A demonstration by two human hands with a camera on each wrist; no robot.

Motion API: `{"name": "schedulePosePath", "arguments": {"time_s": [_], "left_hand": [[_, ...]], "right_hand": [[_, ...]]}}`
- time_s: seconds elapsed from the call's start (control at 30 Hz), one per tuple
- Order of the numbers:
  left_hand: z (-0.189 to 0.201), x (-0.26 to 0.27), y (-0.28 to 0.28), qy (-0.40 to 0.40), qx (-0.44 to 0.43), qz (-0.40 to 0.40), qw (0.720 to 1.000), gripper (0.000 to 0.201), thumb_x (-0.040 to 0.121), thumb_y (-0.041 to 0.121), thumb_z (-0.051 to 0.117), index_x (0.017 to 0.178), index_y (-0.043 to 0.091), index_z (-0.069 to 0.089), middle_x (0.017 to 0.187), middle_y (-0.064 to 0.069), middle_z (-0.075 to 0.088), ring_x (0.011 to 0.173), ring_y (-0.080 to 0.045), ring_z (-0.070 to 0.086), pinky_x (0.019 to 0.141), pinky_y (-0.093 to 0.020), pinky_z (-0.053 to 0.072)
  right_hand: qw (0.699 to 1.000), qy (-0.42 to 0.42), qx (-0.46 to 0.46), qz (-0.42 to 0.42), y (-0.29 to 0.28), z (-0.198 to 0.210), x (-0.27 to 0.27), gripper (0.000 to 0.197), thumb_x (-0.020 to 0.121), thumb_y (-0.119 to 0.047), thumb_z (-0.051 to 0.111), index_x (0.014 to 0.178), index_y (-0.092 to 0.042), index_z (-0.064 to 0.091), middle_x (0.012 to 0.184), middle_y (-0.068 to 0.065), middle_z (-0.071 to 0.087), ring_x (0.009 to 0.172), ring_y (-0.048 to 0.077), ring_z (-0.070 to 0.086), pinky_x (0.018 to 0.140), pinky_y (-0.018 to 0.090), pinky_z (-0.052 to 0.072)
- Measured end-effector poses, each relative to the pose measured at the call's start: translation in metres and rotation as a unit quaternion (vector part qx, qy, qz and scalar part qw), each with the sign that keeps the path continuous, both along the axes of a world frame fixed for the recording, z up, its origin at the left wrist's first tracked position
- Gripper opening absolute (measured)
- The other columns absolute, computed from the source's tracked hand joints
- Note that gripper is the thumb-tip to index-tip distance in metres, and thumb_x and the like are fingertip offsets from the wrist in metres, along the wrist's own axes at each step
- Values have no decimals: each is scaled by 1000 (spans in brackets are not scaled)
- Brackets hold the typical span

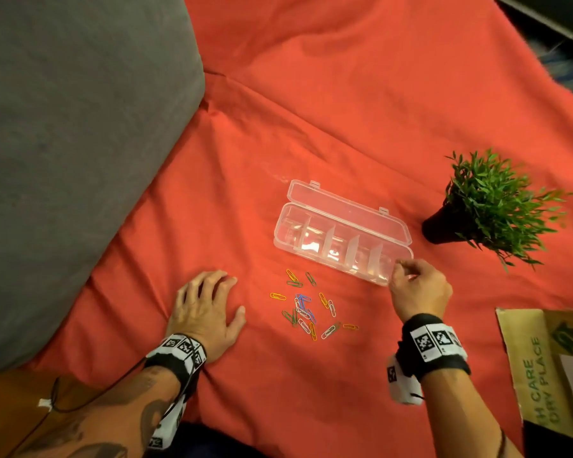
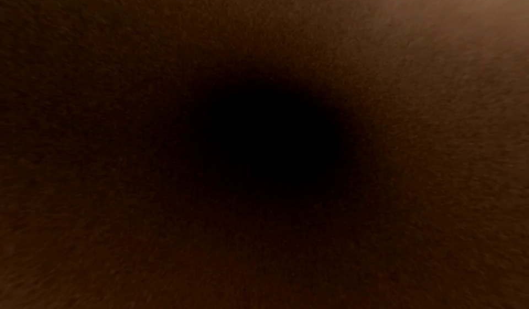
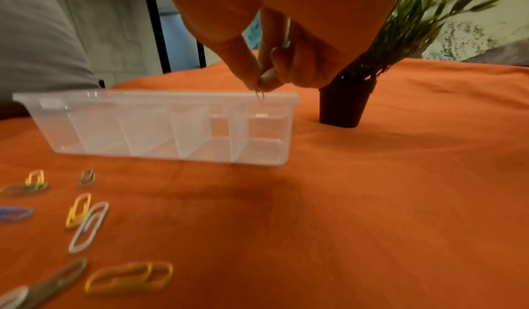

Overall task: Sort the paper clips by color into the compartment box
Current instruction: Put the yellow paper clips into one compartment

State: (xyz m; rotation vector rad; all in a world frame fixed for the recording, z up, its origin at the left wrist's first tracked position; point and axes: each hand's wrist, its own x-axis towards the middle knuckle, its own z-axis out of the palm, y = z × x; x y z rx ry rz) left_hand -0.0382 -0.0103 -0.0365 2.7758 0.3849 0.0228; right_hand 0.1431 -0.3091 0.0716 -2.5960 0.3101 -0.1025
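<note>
1. I am holding my right hand (image 1: 419,289) over the right end of the compartment box (image 1: 341,233), with thumb and fingertips (image 3: 267,79) pinched together on a paper clip (image 3: 260,94). Only its thin tip is showing below the fingers, so I cannot tell its color.

2. I am keeping that pinch just above the box's rim at the rightmost compartment, which I judge is where this clip is meant to drop; a high, narrow grip lets it fall clear of the dividers.

3. My left hand (image 1: 205,312) is lying flat on the red cloth (image 1: 311,110), fingers spread and holding nothing, just left of the clips. I judge it is bracing me and keeping the soft cloth from shifting.

4. The loose paper clips (image 1: 306,309) are lying on the cloth, near the box's front wall and between my two hands: yellow, green, blue, white and orange ones, some overlapping in the middle.

5. The box is sitting with its lid folded back behind it, so every compartment is open to me. Through the clear plastic I am seeing no clips inside, though glare is making that uncertain.

6. The left wrist view is giving me only darkness. The right wrist view is blurring the nearest clips, and my palm is covering part of the potted plant (image 1: 490,206). A cardboard piece (image 1: 543,358) is being cut off at the right edge.
</note>
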Motion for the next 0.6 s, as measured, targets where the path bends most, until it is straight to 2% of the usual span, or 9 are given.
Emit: {"name": "schedulePosePath", "arguments": {"time_s": [0.1, 0.2, 0.23, 0.33, 0.4, 0.5, 0.6], "left_hand": [[1, 0, 0, 1, -3, 1, 1000, 60, 80, 56, 55, 131, 25, 58, 141, 0, 55, 132, -31, 48, 104, -51, 40], [1, -1, 0, 9, -1, -1, 1000, 61, 80, 56, 55, 132, 24, 58, 141, 0, 54, 131, -31, 48, 103, -51, 39], [2, -1, 0, 12, -1, -2, 1000, 61, 80, 56, 54, 132, 24, 58, 141, 1, 54, 132, -31, 48, 103, -51, 39], [2, 0, -1, 11, -1, 1, 1000, 61, 80, 57, 53, 132, 25, 57, 142, 2, 52, 132, -30, 46, 103, -51, 39], [2, 1, -2, 4, -2, 4, 1000, 61, 80, 56, 53, 131, 24, 58, 141, 1, 52, 131, -30, 46, 102, -51, 38], [3, 0, -3, -2, 0, 5, 1000, 61, 80, 56, 52, 131, 24, 58, 141, 1, 53, 131, -30, 46, 101, -51, 38], [2, 0, -2, 1, 6, 2, 1000, 61, 80, 57, 52, 132, 24, 57, 141, 1, 52, 131, -30, 46, 101, -50, 38]], "right_hand": [[1000, 26, -2, 12, -6, -14, -7, 19, 88, -23, 63, 102, -16, 74, 94, 4, 73, 90, 27, 67, 86, 25, 42], [997, -68, 12, 27, -5, -16, -16, 18, 84, -11, 65, 100, -16, 72, 89, 1, 67, 71, 22, 60, 77, 34, 51], [994, -99, 13, 33, -4, -14, -19, 17, 82, -8, 65, 96, -16, 70, 86, 0, 64, 66, 19, 56, 72, 33, 50], [986, -148, 27, 76, 8, -9, -32, 14, 79, -4, 68, 86, -16, 67, 76, -3, 60, 58, 15, 50, 62, 15, 39], [983, -129, 43, 125, 17, -13, -46, 13, 77, -3, 69, 81, -16, 66, 70, -5, 59, 56, 14, 51, 59, 19, 41], [973, -32, 36, 227, 29, -32, -69, 13, 74, -7, 66, 79, -19, 65, 70, -7, 59, 60, 11, 52, 61, 28, 45], [965, 33, 7, 261, 38, -50, -78, 13, 74, -9, 63, 81, -21, 64, 77, -5, 60, 66, 20, 58, 63, 31, 46]]}}
